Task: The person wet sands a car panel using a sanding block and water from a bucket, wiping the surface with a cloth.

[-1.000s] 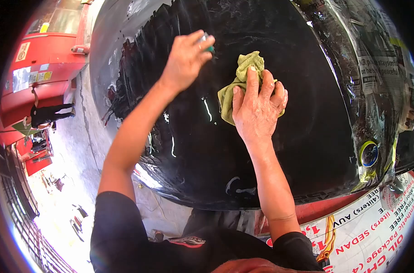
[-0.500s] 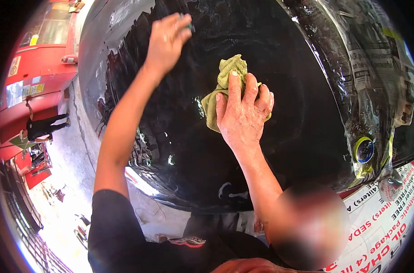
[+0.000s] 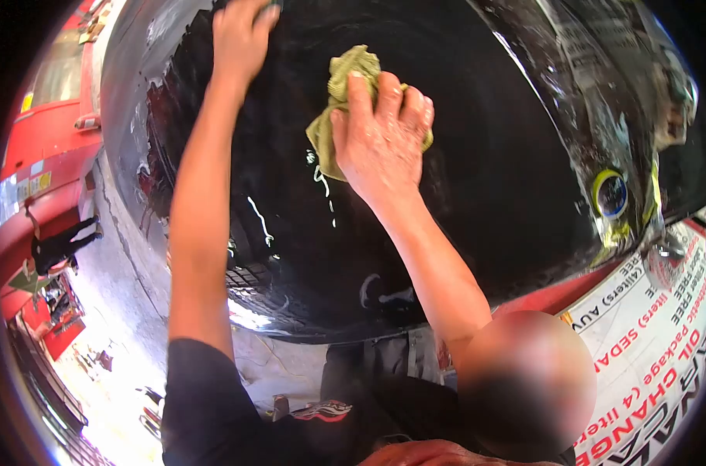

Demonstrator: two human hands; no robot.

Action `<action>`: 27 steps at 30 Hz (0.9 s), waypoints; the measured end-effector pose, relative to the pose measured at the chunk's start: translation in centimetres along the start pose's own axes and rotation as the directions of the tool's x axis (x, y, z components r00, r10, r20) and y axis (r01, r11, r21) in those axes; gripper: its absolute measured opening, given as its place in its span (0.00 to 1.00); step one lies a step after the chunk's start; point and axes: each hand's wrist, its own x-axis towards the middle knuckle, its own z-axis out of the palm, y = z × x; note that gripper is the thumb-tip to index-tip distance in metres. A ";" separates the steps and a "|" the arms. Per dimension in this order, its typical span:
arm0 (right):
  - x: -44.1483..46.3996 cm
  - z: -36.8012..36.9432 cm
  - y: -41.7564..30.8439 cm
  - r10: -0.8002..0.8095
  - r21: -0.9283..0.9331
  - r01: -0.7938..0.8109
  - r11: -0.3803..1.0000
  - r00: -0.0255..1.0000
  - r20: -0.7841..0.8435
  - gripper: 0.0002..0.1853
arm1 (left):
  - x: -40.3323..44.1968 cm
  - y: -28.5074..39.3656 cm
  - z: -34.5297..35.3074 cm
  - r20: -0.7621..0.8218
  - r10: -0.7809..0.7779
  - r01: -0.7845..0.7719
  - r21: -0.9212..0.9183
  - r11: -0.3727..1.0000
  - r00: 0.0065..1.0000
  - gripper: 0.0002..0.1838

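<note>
A glossy black car panel (image 3: 492,202) fills the middle, wet with streaks and reflections. My right hand (image 3: 384,136) rests on a crumpled yellow-green cloth (image 3: 353,68), its fingers bent over the cloth and pressing it to the panel. Up at the top left, my left hand (image 3: 242,35) is closed around a small dark green item (image 3: 275,4), which is mostly hidden and cut off by the frame's top edge. That hand is over the panel near its greyish, patchy left part.
Newspaper and plastic masking (image 3: 617,101) run down the right side, with a yellow-rimmed tape roll (image 3: 610,194) on them. A printed sign (image 3: 640,349) lies at the lower right. Another person (image 3: 58,245) stands far left beside red structures. A blurred round patch covers the lower right centre.
My left hand has moved up and left with the green item. My right hand and the cloth have shifted left and up in view, while the whole view has also shifted.
</note>
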 end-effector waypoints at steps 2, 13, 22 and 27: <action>-0.4 0.3 0.2 -0.010 0.002 0.011 1.000 0.999 -0.031 0.26 | -7.8 7.3 -4.5 0.032 -0.086 0.086 0.006 0.996 0.996 0.20; 1.2 -6.6 18.1 -0.115 -0.330 0.053 0.943 0.979 -0.170 0.24 | -10.0 1.5 -5.3 -0.102 -0.130 0.142 0.129 0.981 0.986 0.19; 1.5 -7.4 15.8 0.047 -0.332 -0.015 0.943 0.995 0.087 0.48 | -16.7 11.7 -9.4 0.016 -0.172 0.173 -0.123 0.977 0.985 0.23; 1.5 -7.3 15.4 0.067 -0.331 -0.029 0.943 0.992 0.104 0.47 | -9.7 3.6 -6.6 0.009 0.061 -0.060 -0.089 0.994 0.998 0.22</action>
